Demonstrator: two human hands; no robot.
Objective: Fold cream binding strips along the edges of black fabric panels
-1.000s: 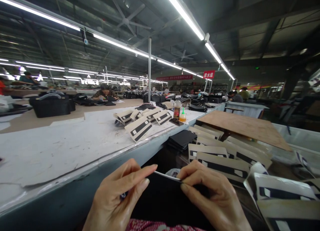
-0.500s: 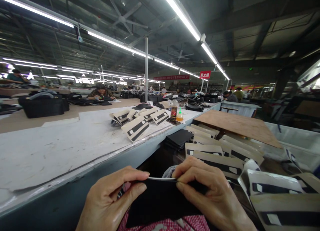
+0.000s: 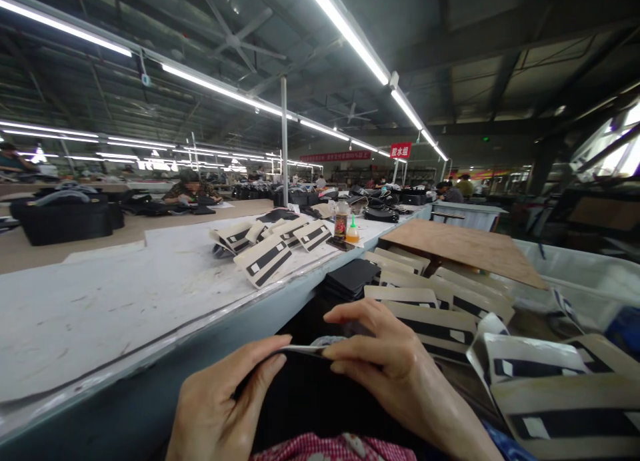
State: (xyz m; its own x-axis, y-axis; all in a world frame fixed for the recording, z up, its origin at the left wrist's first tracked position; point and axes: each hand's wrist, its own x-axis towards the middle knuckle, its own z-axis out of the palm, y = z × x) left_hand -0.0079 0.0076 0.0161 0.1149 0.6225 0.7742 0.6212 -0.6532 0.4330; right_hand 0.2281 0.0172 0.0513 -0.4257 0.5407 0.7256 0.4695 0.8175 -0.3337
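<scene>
A black sheet-like panel (image 3: 310, 388) with a pale top edge hangs between my two hands, low in the view and over a red checked garment (image 3: 333, 446). My left hand (image 3: 225, 394) is closed, pinching the panel's upper left corner between thumb and fingers. At the right end of that same edge, my right hand (image 3: 385, 354) grips it between thumb and a finger, while its index finger is lifted off. Behind the edge shows a bit of greyish material (image 3: 327, 340). What the panel belongs to cannot be made out.
A long white-topped table (image 3: 125, 294) runs along the left, bearing beige panels with black strips (image 3: 265, 258) and a green-tipped glue bottle (image 3: 353, 231). More beige panels (image 3: 540, 401) lie at right, near a stack of black pieces (image 3: 353, 276) and a brown board (image 3: 460, 248).
My right hand has slid left along the panel's top edge, and its index finger has risen. The edge now looks bent. The whole scene has shifted slightly left with the camera.
</scene>
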